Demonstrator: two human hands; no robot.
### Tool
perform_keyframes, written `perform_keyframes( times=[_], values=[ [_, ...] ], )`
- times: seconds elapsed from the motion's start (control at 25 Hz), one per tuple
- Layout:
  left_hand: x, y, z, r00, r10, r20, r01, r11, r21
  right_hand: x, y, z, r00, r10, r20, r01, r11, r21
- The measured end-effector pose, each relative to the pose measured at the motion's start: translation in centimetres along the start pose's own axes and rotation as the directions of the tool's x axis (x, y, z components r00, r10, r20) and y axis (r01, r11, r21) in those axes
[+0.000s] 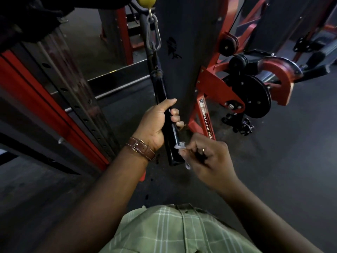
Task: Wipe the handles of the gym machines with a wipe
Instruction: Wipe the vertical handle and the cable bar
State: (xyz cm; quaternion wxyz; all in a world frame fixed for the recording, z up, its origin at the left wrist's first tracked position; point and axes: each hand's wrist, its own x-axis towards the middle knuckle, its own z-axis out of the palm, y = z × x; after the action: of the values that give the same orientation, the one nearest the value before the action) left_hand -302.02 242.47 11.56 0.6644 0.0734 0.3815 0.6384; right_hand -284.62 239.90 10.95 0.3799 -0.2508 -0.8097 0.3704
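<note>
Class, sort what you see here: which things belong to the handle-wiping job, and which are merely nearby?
Part of the job:
black handle, gripped by the left hand
white wipe, pinched in the right hand against the handle's lower end

Merely nearby:
carabiner
black pulley wheel
wristwatch

Black handle [160, 92], white wipe [180, 145], brown watch strap [141, 147], green plaid shirt [164, 232], red frame [211, 79].
</note>
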Motion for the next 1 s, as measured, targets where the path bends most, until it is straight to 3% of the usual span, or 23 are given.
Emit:
perform_keyframes(
  times=[0.2, 0.4, 0.56, 0.72, 0.88, 1.0],
  values=[
    [-0.8, -0.2, 0.9, 0.997, 0.007, -0.073, 0.001, 0.994, 0.106, 5.5, 1.3, -0.1, 0.995, -0.048, -0.087, 0.047, 0.999, -0.010],
    [-1.3, 0.2, 1.0, 1.000, 0.026, -0.018, -0.024, 0.992, 0.124, 9.6, 3.7, -2.4, 0.967, 0.202, -0.152, -0.134, 0.919, 0.370],
    [-1.1, -0.1, 0.8, 0.998, 0.052, -0.019, -0.050, 0.991, 0.124, 12.6, 6.2, -3.5, 0.959, 0.261, -0.113, -0.197, 0.895, 0.400],
    [-0.6, -0.5, 1.1, 0.993, 0.109, -0.044, -0.102, 0.986, 0.134, 14.6, 6.5, -2.7, 0.999, 0.030, -0.011, -0.028, 0.988, 0.154],
    [-0.1, -0.6, 1.3, 0.970, 0.228, -0.079, -0.211, 0.961, 0.181, 19.9, 7.0, 0.0, 0.976, -0.205, 0.069, 0.210, 0.975, -0.073],
    [-0.1, -0.8, 0.7, 0.961, 0.258, -0.094, -0.236, 0.951, 0.200, 19.9, 6.3, -0.9, 0.905, -0.234, 0.354, 0.263, 0.964, -0.035]
  ],
)
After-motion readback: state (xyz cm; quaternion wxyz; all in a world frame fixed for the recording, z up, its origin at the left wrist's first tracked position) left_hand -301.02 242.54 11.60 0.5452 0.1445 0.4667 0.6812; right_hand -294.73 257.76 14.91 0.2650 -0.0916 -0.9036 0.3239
